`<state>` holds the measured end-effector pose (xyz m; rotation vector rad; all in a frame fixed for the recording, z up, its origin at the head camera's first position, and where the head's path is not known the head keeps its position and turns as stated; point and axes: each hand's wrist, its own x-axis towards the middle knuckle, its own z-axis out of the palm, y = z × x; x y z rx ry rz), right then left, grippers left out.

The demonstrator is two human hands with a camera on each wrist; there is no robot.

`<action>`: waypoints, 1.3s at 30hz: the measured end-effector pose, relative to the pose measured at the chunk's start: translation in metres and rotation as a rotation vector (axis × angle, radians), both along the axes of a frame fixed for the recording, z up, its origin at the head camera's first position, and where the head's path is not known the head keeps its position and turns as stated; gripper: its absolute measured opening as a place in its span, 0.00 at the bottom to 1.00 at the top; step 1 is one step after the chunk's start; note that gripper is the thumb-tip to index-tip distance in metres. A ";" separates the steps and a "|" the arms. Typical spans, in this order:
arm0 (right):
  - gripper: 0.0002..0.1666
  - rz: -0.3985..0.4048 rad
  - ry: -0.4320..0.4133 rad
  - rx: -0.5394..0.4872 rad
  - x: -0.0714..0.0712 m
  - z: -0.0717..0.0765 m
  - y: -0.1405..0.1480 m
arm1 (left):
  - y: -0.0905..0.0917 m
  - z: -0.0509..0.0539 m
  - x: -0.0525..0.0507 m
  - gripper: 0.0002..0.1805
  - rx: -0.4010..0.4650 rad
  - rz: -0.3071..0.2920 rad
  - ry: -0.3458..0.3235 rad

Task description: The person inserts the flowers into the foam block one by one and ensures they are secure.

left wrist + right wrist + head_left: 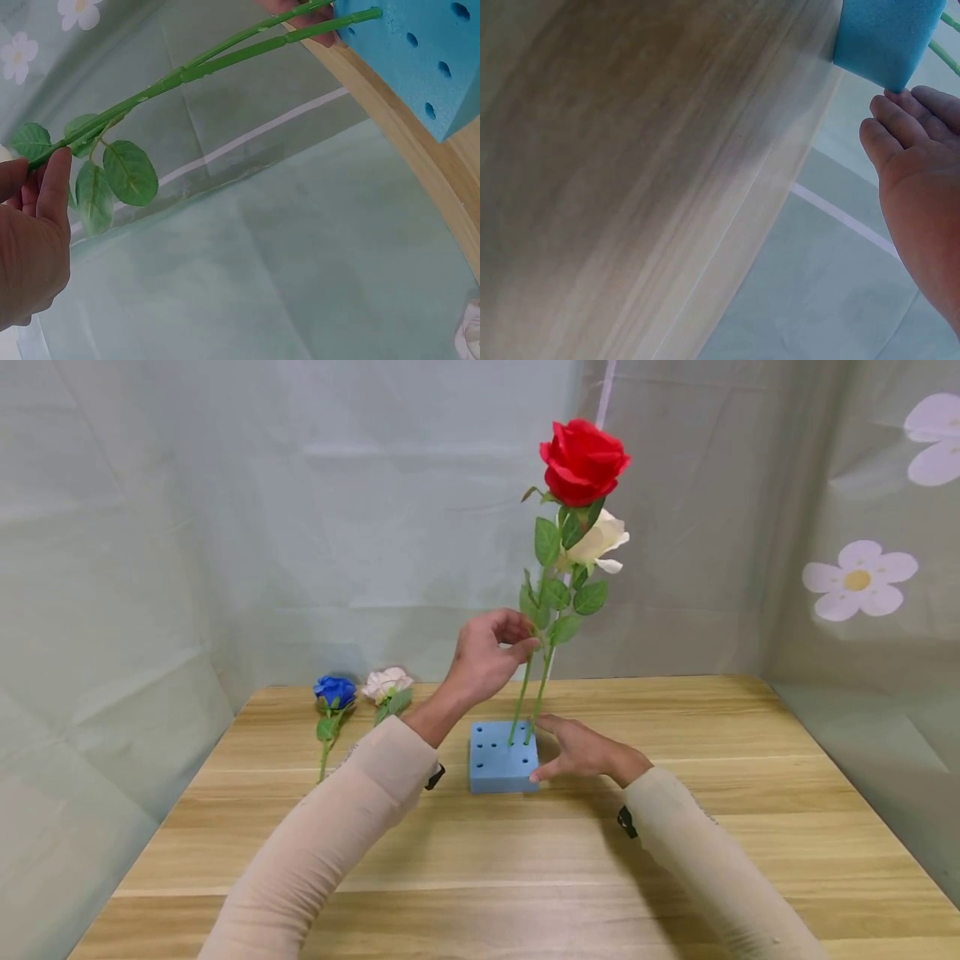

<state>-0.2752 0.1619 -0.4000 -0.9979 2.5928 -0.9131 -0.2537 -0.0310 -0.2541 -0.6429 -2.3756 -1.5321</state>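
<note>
A light blue foam block (504,783) with several holes in its top sits on the table. Two green stems stand in it, one of a red rose (583,464) and one of a white rose (600,539) partly behind it. My left hand (487,653) pinches what looks like the red rose's stem (142,96) high up, just under some leaves (129,172). My right hand (581,749) holds the block's right side, the thumb at the front corner and the fingers around the back. In the right wrist view the fingertips (896,96) touch the block's corner.
To the left on the wooden table (675,877) lie a blue rose (334,692) and a pale pink rose (387,683), the latter's stem hidden by my left arm. Grey-green cloth (420,527) hangs behind and beside the table.
</note>
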 end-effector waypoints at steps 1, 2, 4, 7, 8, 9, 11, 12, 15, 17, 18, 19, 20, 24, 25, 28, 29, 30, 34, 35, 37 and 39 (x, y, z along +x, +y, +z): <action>0.61 0.001 0.001 -0.002 0.000 0.000 0.000 | 0.000 0.000 0.000 0.08 -0.002 0.002 -0.001; 0.61 0.002 0.001 -0.004 0.000 0.000 0.000 | -0.001 0.000 0.000 0.08 -0.002 0.001 -0.002; 0.61 0.000 0.002 0.002 0.000 0.000 0.001 | -0.001 0.000 -0.001 0.08 -0.003 0.004 -0.002; 0.61 -0.008 0.001 0.016 0.001 0.000 0.001 | -0.004 0.000 -0.001 0.08 -0.002 0.010 0.002; 0.61 -0.010 0.001 0.020 0.001 0.000 0.001 | -0.005 0.000 -0.001 0.08 -0.001 0.013 0.004; 0.61 -0.012 0.000 0.024 0.001 -0.001 0.001 | -0.005 0.000 -0.001 0.08 -0.003 0.017 0.005; 0.61 -0.014 -0.002 0.025 0.001 0.000 0.001 | -0.006 0.000 -0.001 0.08 -0.006 0.020 0.008; 0.61 -0.012 -0.003 0.023 0.002 0.000 0.001 | -0.006 0.000 -0.001 0.08 -0.008 0.022 0.008; 0.61 -0.011 -0.007 0.021 0.001 0.000 0.000 | -0.007 0.000 -0.001 0.08 -0.003 0.023 0.005; 0.61 -0.011 -0.002 0.024 0.001 0.000 0.000 | -0.007 0.000 -0.002 0.08 0.003 0.022 0.004; 0.62 -0.011 0.000 0.025 0.001 0.000 0.001 | -0.007 0.000 -0.002 0.08 0.007 0.023 0.002; 0.62 -0.011 0.003 0.026 0.001 -0.001 0.001 | -0.007 0.000 -0.003 0.08 0.010 0.022 0.000; 0.62 -0.012 0.004 0.027 0.001 0.000 0.001 | -0.007 0.000 -0.003 0.08 0.014 0.021 -0.001; 0.62 -0.013 0.000 0.026 0.001 0.000 0.001 | -0.007 0.001 -0.004 0.08 0.017 0.019 0.000; 0.62 -0.012 0.001 0.024 0.001 0.000 0.001 | -0.007 0.001 -0.004 0.08 0.019 0.019 0.001; 0.62 -0.008 0.005 0.022 0.000 -0.001 0.001 | -0.007 0.000 -0.005 0.07 0.025 0.017 0.008; 0.62 -0.007 0.008 0.021 0.000 -0.001 0.001 | -0.006 0.000 -0.005 0.07 0.028 0.016 0.010; 0.62 -0.006 0.009 0.020 0.000 -0.001 0.001 | -0.006 0.000 -0.006 0.07 0.031 0.015 0.011; 0.62 0.001 0.008 0.011 0.000 -0.002 0.001 | -0.005 -0.001 -0.006 0.06 0.031 0.016 0.007; 0.62 0.002 0.007 0.009 0.000 -0.002 0.001 | -0.004 -0.001 -0.006 0.07 0.029 0.016 0.003; 0.62 0.003 0.007 0.007 0.000 -0.001 0.001 | -0.004 -0.002 -0.006 0.07 0.025 0.019 -0.004; 0.61 0.004 0.014 0.007 0.000 -0.001 0.001 | -0.004 -0.002 -0.006 0.07 0.027 0.020 -0.009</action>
